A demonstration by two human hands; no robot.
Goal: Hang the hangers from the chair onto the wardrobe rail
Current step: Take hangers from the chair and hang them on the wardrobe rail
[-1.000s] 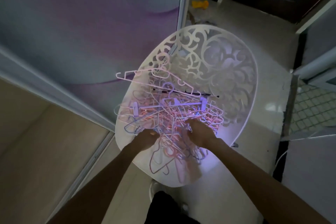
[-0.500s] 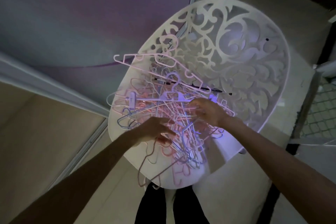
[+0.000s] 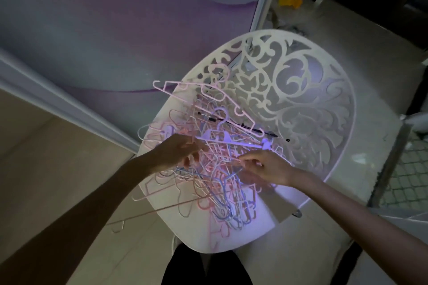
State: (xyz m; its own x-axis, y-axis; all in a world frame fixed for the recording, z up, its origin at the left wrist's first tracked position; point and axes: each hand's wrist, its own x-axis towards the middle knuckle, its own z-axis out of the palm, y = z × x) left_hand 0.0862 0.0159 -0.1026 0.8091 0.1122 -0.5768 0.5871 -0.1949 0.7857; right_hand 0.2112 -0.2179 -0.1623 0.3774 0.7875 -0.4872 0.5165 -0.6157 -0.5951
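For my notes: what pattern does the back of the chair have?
A white cut-out pattern of scrolls and leaves on the chair back, seen in the head view.

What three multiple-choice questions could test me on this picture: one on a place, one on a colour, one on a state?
1. Where do the hangers lie?
A. on the chair
B. on the floor
C. on a rail

2. What colour is the small thing on the floor past the chair?
A. green
B. yellow
C. red

3. How are the hangers?
A. hung in a row
B. neatly stacked
C. tangled in a heap

Answers: 1 A, the heap rests on the white seat; 2 B, it shows yellow by the door frame; 3 C, hooks and bars cross every way under the left hand and right hand.
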